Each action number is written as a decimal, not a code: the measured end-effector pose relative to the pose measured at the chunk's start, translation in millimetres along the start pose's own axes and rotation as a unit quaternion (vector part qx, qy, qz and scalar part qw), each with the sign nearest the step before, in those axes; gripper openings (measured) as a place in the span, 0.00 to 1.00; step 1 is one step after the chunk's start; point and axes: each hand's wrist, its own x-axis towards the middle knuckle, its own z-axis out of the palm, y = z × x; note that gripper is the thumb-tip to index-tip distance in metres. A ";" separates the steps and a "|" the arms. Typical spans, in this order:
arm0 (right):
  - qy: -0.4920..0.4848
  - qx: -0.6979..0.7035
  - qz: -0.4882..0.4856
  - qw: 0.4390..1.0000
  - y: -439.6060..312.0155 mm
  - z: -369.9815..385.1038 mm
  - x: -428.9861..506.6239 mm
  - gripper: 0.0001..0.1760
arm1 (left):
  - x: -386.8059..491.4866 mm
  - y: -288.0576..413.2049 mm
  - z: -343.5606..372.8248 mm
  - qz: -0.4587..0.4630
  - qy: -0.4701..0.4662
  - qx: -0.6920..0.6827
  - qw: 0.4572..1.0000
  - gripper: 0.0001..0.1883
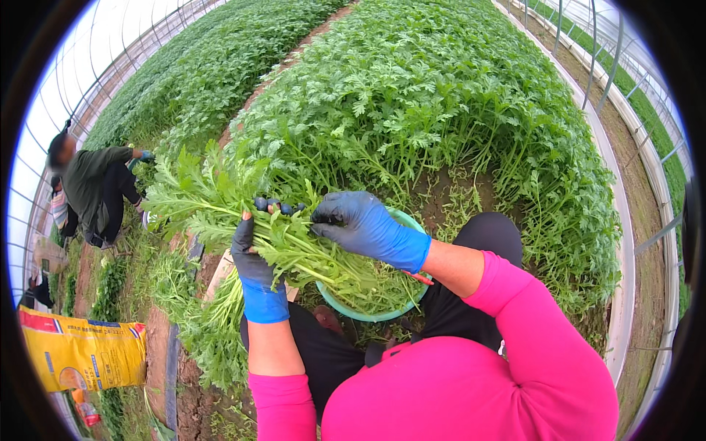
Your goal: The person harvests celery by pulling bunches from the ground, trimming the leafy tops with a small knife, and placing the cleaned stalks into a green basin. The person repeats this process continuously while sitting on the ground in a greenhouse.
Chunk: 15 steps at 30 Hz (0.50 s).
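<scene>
My left hand (259, 264), in a blue glove with dark soiled fingers, grips a bunch of leafy chrysanthemum greens (298, 253). The leaf tips point left and the stems slant down to the right. My right hand (358, 223), gloved alike, is at the bunch's upper edge with its fingers bent together; whether a leaf is pinched between them I cannot tell. Below both hands, between my knees, a light green plastic basin (375, 317) holds loose green trimmings (389, 297). A red handle-like piece (419, 277) lies at its right rim, the rest of it hidden.
Dense rows of the same greens (430, 110) stand ahead. Cut greens (220, 331) lie in a pile at my left. Farther left are a yellow printed sack (83, 350) and a crouching co-worker (99, 187). A pale border strip (620, 264) and greenhouse hoops (612, 60) run along the right.
</scene>
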 end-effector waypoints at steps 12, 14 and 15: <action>0.112 0.633 0.322 0.695 25.2 -13.6 19.1 0.05 | -6.0 20.5 -10.7 0.072 0.155 0.095 0.981 0.13; 0.064 0.534 0.315 0.782 25.1 -6.4 16.9 0.08 | -4.0 13.5 -4.5 0.021 0.085 0.059 0.994 0.14; -0.030 0.421 0.301 0.855 26.1 -4.3 14.5 0.10 | -5.7 9.8 -1.4 -0.017 0.088 0.073 0.993 0.15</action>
